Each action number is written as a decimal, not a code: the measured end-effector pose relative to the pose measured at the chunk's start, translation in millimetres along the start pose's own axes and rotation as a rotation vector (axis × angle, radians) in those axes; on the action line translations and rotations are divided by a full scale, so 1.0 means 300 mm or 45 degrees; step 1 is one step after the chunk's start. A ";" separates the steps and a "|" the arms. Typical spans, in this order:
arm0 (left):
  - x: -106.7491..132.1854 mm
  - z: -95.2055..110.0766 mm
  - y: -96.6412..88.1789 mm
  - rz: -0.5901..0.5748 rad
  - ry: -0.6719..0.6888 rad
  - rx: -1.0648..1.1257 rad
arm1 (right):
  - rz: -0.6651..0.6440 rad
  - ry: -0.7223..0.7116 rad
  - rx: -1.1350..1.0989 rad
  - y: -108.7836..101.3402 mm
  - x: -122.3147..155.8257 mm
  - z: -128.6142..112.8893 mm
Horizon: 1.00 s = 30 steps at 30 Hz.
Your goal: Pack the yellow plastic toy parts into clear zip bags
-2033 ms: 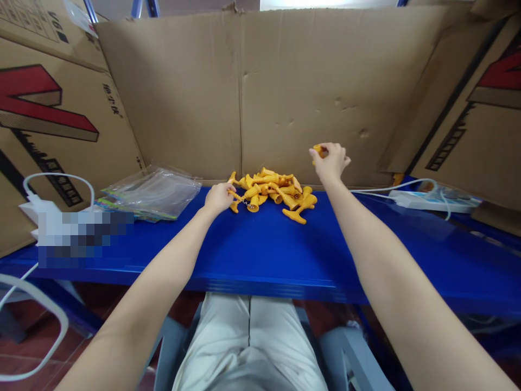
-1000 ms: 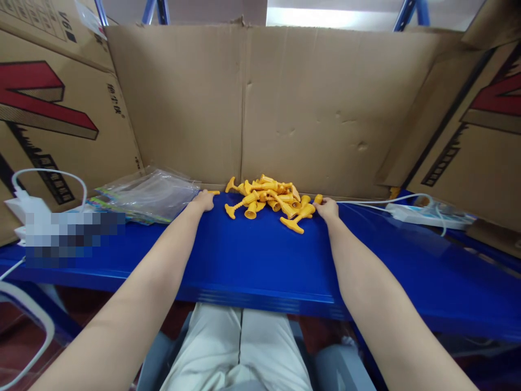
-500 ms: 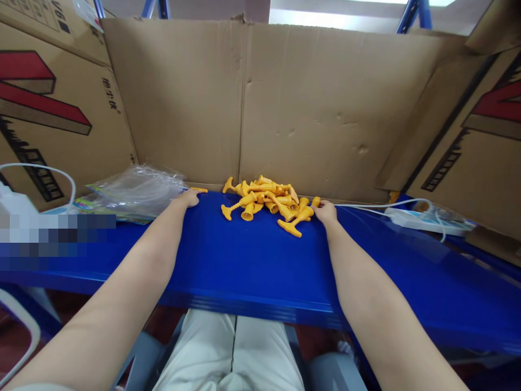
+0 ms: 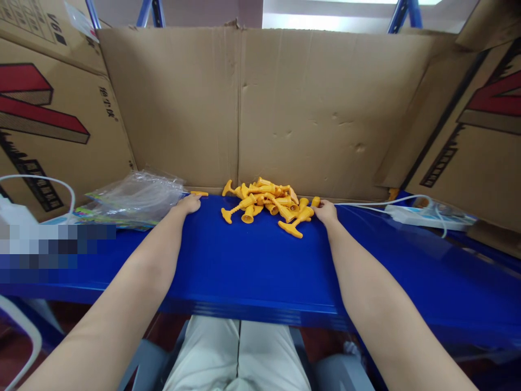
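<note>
Orange-yellow plastic T-handled pieces (image 4: 260,198), several with ribbed shafts and hollow cup-like ends, lie heaped at the back middle of the blue table (image 4: 256,260). To the left of the heap, my left hand (image 4: 190,204) rests closed at a separate small orange-yellow piece (image 4: 199,193); its fingers partly hide that piece. On the heap's right edge, my right hand (image 4: 326,211) pinches the end of another orange-yellow piece (image 4: 316,201). A T-handled piece (image 4: 290,229) lies just in front and left of my right hand.
Clear plastic bags (image 4: 134,195) lie beyond my left forearm. A cardboard panel (image 4: 305,114) stands behind the heap, with printed boxes (image 4: 97,117) at the sides. White power strips (image 4: 427,217) with cables lie at right and left.
The view has shifted slightly, so the scene sits a little lower at left. Both hands stay at about the same places, and the heap looks unchanged.
</note>
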<state>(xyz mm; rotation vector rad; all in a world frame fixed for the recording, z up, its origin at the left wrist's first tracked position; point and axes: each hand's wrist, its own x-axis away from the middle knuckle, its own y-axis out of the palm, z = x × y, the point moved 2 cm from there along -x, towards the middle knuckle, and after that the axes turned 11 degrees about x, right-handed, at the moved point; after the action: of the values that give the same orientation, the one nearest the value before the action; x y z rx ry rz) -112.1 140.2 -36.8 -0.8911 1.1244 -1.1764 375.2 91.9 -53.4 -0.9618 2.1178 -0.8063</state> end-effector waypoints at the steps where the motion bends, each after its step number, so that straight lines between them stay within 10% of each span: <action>1: 0.004 0.003 -0.003 0.006 -0.005 -0.004 | -0.001 -0.003 0.001 0.000 0.001 0.000; 22: 0.129 0.103 -0.067 0.177 -0.193 -0.102 | -0.006 0.013 0.003 -0.002 0.002 0.001; 30: 0.133 0.129 -0.075 0.214 -0.024 -0.221 | 0.026 -0.024 -0.026 0.015 -0.020 0.009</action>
<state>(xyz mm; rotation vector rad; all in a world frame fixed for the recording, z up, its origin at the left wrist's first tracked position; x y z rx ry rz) -79.2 95.7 -13.8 -0.9178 1.2747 -0.9418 378.5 98.6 -56.5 -0.9536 2.1196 -0.7641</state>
